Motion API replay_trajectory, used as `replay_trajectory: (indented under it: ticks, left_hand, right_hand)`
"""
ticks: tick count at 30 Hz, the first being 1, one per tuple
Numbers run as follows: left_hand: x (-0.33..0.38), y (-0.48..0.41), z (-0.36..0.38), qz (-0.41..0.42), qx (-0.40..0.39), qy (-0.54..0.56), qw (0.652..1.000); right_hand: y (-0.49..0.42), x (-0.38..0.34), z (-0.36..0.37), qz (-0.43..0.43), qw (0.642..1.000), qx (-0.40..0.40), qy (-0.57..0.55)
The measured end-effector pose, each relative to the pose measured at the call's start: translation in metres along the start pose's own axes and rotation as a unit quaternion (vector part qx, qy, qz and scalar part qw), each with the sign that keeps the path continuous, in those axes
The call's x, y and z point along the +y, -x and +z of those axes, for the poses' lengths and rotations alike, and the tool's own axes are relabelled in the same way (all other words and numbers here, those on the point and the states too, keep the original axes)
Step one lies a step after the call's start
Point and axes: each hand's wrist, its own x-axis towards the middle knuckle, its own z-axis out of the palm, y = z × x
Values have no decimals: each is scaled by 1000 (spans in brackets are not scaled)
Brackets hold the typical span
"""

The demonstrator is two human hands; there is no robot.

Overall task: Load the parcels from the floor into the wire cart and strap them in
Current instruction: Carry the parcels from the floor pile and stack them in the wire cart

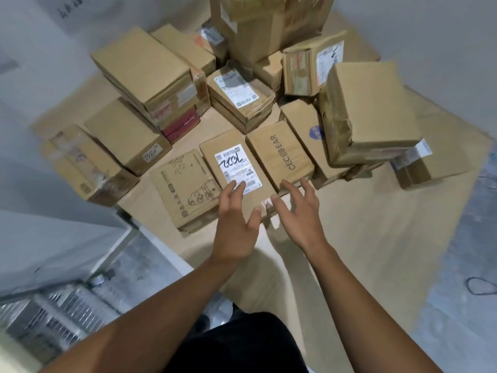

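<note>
Both bare arms reached forward and down over a spread of brown cardboard parcels lying on flattened cardboard sheets [355, 232] on the floor. The left grip [234, 224] was spread, fingers straight and thumb out, its fingertips over the near edge of the white label on a flat labelled parcel [212, 154]; whether they touched it could not be told. The right grip [298, 214] was spread too, fingers slightly bent, above the near end of the CECEBEAR parcel [279, 154], which lay touching the labelled parcel's right side. Neither held anything. A box printed with line drawings [183, 189] lay just left of the labelled parcel. Behind them more parcels were piled, with a low stack [142, 65] at the left, a tall taped box [269, 30] at the rear and a large parcel [373, 109] on the right. At the lower left stood a blurred metal grid [53, 316].
</note>
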Motion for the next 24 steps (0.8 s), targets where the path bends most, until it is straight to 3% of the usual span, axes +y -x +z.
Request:
replay_trajectory:
  ticks: [4,6,8,12,14,17,20,24]
  left_hand:
    - [-12,9,-2,-13,154,-2,988]
    - [-22,2,-17,-73,211,-34,974]
    - [-39,-9,-34,-126,214,-78,966]
    - [-67,-20,-57,-151,157,-152,964]
    - [-72,-22,-62,-140,160,-102,972]
    - [-79,-25,-69,-144,165,64,974]
    - [-90,-22,-79,-180,171,218,944]
    - [-109,-11,-99,-208,151,304,917]
  right_hand:
    - [1,3,1,-39,999,9,-14]
    - [-4,-8,4,-67,998,1,-23]
    - [-11,-23,14,-103,994,-30,-11]
    - [-25,-53,44,-142,984,-93,48]
    - [-30,-64,60,-165,976,-119,79]
    - [-32,-77,83,-200,962,-142,119]
    - [-25,-89,101,-206,964,-132,106]
    - [-10,-101,119,-205,966,-153,41]
